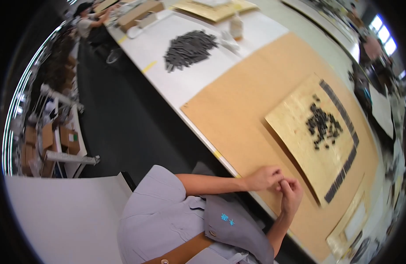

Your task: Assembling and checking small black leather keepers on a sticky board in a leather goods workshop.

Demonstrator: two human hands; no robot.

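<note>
My left hand (265, 177) and my right hand (291, 193) meet at their fingertips over the near edge of a brown cardboard sheet (238, 110). Both have their fingers curled; whether anything small is pinched between them is hidden. Just right of the hands lies a golden board (299, 149). It carries a loose pile of small dark pieces (322, 126), and rows of dark pieces (342, 177) line its edges.
The cardboard lies on a long white table (176, 83). Farther along are a heap of grey pieces (189, 46) and a small bottle (236, 26). Another person (86, 20) sits at the far end. Cardboard boxes (49, 141) stand on the dark floor at left.
</note>
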